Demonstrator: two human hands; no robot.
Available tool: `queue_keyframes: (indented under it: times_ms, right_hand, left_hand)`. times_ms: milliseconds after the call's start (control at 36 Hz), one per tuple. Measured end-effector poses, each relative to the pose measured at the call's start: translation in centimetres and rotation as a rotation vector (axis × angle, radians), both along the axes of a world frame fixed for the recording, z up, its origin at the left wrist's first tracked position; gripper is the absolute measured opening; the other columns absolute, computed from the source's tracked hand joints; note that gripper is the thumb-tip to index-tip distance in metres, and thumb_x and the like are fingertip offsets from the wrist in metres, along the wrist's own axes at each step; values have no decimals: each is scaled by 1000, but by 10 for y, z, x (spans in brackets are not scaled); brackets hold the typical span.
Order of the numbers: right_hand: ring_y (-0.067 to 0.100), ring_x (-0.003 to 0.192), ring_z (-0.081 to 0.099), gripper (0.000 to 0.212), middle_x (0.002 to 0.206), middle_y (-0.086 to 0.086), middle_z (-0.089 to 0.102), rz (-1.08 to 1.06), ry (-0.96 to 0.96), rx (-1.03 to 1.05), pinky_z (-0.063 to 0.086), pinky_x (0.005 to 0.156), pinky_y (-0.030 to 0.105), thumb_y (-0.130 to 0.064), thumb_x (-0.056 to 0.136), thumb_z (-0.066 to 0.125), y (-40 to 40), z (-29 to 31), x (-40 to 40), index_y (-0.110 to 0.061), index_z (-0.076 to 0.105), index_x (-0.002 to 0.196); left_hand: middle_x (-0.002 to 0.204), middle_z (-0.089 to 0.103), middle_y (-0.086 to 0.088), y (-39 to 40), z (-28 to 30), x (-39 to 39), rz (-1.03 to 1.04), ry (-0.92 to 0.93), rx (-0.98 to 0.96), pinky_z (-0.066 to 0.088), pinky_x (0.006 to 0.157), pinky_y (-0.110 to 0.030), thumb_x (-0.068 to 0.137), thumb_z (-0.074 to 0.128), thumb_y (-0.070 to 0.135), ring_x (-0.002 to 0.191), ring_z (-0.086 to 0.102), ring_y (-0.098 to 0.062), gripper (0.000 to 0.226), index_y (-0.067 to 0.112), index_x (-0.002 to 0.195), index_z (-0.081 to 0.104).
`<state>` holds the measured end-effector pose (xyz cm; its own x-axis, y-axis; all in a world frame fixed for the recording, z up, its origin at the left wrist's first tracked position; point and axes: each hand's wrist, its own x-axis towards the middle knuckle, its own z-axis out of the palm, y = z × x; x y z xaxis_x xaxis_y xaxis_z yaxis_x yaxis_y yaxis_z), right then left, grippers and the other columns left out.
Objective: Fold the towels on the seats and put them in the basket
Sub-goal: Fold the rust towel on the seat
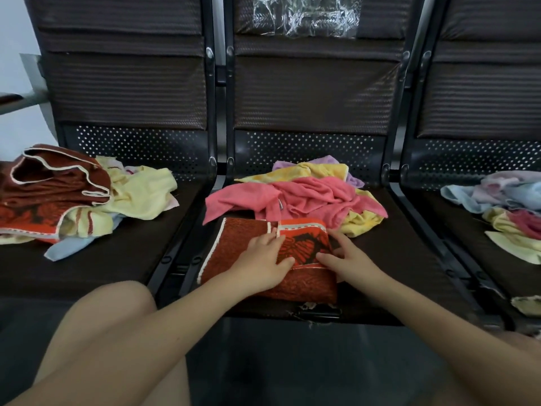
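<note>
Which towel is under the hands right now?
The rust-red towel with white trim at the middle seat's front edge; the rest lie crumpled in piles.
</note>
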<state>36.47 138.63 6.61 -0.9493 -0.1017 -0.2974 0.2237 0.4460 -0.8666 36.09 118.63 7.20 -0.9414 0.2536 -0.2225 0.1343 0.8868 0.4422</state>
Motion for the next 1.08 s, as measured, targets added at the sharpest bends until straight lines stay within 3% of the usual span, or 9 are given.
queue_keyframes:
  times_ms: [167,250,361,472,611,722,833,944,1083]
  right_hand:
    - [17,105,59,65,115,1,55,6,-59,-58,56,68,27,-29,92,63,-2,6,-1,-33,31,148]
    - [17,117,53,73,130,-4,48,22,-64,-62,55,84,33,-28,90,66,-7,5,0,-31,26,150]
    - [16,119,49,74,140,-1,43,23,-53,-32,50,88,29,-20,88,67,-11,5,-5,-27,28,151]
    - [19,119,51,67,138,4,48,-52,17,-39,43,98,31,-14,84,68,-12,14,-13,-26,42,145]
    - [17,92,60,55,120,8,57,-172,78,-161,48,68,25,-7,85,63,-6,40,-17,-24,51,135]
    - [17,86,60,58,111,9,57,-225,79,-147,46,61,26,-8,84,64,0,49,-20,-20,45,138]
    - [12,82,57,59,96,-2,54,-216,107,-124,45,61,24,-9,85,64,-4,55,-22,-18,44,140]
    - [23,95,62,65,115,9,60,-177,128,-88,54,79,34,-14,82,67,-16,60,-23,-22,42,141]
    - [9,78,59,50,95,-3,58,-87,184,-122,46,56,16,-24,90,65,-37,64,-20,-25,48,137]
  left_hand:
    - [161,13,-3,1,-14,7,-56,71,-168,14,117,-44,102,27,46,146,12,-23,60,19,154,15]
    - [160,14,-3,1,-13,6,-45,65,-160,14,117,-45,102,28,44,146,13,-24,59,19,154,16]
    - [159,18,-5,2,-9,5,-28,44,-127,18,117,-45,102,32,40,145,16,-25,57,19,153,19]
    - [153,29,-6,0,-3,6,14,35,15,23,115,-38,101,39,36,141,22,-26,55,19,152,26]
    - [148,36,-6,6,4,14,-14,-8,180,25,113,-33,99,45,40,137,30,-25,55,23,150,32]
    - [141,44,-3,7,6,11,29,-86,336,33,108,-28,97,48,41,131,42,-19,49,27,144,43]
    - [129,57,5,3,12,4,224,-101,567,41,106,-32,98,51,31,122,52,-12,36,23,132,56]
    - [113,61,3,-5,19,-5,459,-141,770,50,94,-33,100,44,25,108,57,-15,31,21,127,59]
    - [111,63,-2,-11,29,-8,615,-199,960,53,84,-33,102,39,35,101,63,-20,31,23,127,53]
